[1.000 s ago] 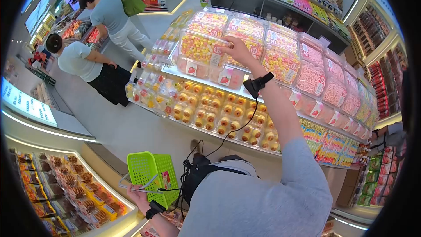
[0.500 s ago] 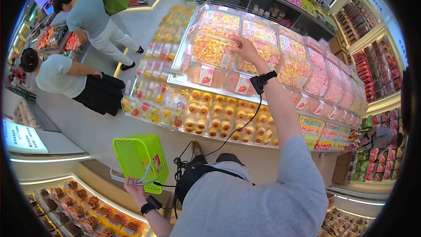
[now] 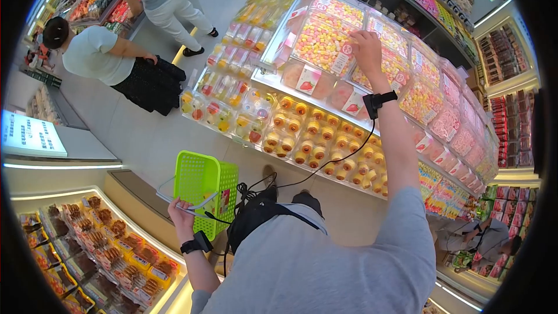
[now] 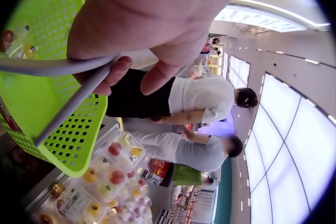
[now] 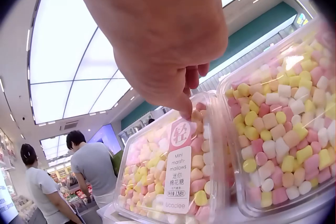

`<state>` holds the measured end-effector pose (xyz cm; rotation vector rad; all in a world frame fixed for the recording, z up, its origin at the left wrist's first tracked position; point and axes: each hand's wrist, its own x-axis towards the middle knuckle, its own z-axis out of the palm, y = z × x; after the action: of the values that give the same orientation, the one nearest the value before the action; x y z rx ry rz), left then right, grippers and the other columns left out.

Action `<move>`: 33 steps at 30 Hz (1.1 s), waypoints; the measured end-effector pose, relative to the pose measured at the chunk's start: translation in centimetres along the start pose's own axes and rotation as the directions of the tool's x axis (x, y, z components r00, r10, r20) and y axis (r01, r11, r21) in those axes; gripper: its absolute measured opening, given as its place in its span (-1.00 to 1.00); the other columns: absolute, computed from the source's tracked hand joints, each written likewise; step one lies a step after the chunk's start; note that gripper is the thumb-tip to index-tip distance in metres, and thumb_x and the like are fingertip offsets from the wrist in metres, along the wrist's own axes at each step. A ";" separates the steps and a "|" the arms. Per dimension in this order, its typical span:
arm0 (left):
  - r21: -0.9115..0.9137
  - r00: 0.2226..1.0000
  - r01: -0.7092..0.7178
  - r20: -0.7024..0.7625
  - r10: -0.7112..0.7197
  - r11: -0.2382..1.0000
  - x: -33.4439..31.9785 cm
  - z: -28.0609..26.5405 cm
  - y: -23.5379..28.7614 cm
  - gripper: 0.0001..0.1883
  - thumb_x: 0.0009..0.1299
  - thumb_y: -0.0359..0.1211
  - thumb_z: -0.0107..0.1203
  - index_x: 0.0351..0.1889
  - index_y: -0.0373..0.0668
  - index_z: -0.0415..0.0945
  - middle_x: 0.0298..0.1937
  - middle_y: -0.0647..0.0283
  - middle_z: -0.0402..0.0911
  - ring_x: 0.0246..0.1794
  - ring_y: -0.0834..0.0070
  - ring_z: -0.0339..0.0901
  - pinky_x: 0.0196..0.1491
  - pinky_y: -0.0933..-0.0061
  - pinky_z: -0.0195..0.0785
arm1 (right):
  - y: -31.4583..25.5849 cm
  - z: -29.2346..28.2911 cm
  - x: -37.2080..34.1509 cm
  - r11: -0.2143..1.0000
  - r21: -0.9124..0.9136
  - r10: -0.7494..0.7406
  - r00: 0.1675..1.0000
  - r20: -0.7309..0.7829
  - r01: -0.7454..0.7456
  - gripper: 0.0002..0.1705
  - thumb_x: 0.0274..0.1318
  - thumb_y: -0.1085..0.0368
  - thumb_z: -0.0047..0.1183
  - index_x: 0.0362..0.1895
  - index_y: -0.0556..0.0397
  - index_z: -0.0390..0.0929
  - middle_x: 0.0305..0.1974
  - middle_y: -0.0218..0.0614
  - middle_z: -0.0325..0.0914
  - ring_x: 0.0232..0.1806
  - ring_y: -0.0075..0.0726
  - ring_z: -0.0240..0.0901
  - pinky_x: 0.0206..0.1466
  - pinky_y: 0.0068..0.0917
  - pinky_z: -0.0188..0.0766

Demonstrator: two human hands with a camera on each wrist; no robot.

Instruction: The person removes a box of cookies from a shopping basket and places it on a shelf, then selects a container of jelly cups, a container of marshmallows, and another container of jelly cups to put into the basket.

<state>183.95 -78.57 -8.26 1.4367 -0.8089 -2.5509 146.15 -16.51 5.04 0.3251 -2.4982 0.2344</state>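
Observation:
My right hand point(image 3: 367, 52) is at the right edge of a clear plastic box of mini marshmallows point(image 3: 322, 43). In the right wrist view the thumb lies against the front corner by the white-and-pink label point(image 5: 178, 176), with the fingers curled behind the edge. The box leans among similar ones, beside another marshmallow box point(image 5: 286, 134). Low on the left, my left hand point(image 3: 181, 218) grips the grey handles point(image 4: 58, 67) of a bright green basket point(image 3: 197, 166). A clear pack with something yellow point(image 4: 26, 48) shows inside the basket.
Cups with yellow tops point(image 3: 290, 119) and clear fruit-coloured packs point(image 3: 232, 107) fill the lower display. Two people point(image 3: 96, 55) stand at the left by another counter. Packaged snacks point(image 3: 110, 250) lie on a shelf at lower left. Black cables point(image 3: 250, 192) hang at my waist.
The marshmallow box, earlier tipped up at its edge, now lies lower against the display, my right hand still on its edge. The head view has shifted, and the basket stays in my left hand.

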 end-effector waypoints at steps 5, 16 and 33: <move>-0.017 0.998 -0.036 -0.053 0.035 0.999 -2.0 0.4 -1.2 -0.83 0.30 -0.42 0.04 -0.42 -0.08 0.23 -0.63 0.44 0.20 -0.66 0.58 0.18 -0.41 0.47 0.23 | -1.5 0.1 -0.6 0.999 -0.017 0.040 0.994 -0.099 -0.042 -0.63 -0.10 0.42 0.18 -0.10 -0.03 0.62 -0.09 -0.34 0.52 0.01 -0.14 0.39 0.08 -0.23 0.33; 0.191 0.979 -0.202 0.014 0.203 0.961 -9.1 0.0 -3.8 -0.80 0.28 -0.46 0.13 -0.36 -0.04 0.27 -0.64 0.54 0.15 -0.70 0.70 0.10 -0.54 0.59 0.13 | -22.3 -1.4 -13.4 0.667 0.745 -0.346 0.890 0.298 0.010 -0.74 0.04 0.36 0.13 -0.12 0.05 0.55 -0.09 -0.20 0.52 -0.04 -0.08 0.49 -0.01 -0.27 0.45; 0.700 0.935 -0.353 0.267 0.232 0.620 -33.2 3.0 -13.3 -0.71 0.24 -0.55 0.24 -0.26 -0.15 0.30 -0.62 0.53 0.22 -0.69 0.77 0.18 -0.62 0.68 0.04 | -44.7 0.9 -35.5 0.768 0.639 -0.611 0.344 0.713 0.038 0.35 -0.50 0.12 0.55 0.42 0.20 0.01 0.42 0.10 -0.05 0.40 0.31 -0.02 0.29 0.01 0.30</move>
<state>201.84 -54.78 11.76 1.0815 -2.1049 -2.1482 186.40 -53.08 -12.44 1.6277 -3.2558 0.7482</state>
